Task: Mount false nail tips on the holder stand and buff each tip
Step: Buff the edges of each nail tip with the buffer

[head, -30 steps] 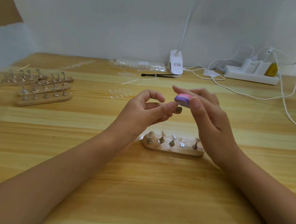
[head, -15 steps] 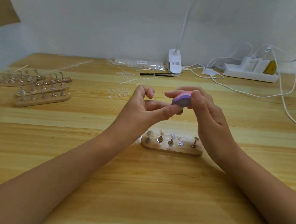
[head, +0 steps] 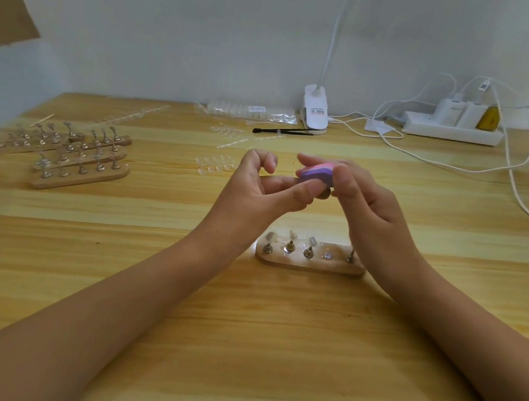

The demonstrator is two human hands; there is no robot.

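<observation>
on a wooden table, we are pressing a pink-purple buffer block, gripped in our right hand, onto a peg pinched by our left hand, above the holder stand. its nail tip is hidden; pushing too hard could flick it loose.

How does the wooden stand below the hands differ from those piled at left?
The single wooden holder stand lies flat, alone, close in front; the piled wooden stands overlap, farther left. Clear tips sit on the single stand; on the piled stands, unclear. Both: oblong wood, metal pegs.
</observation>
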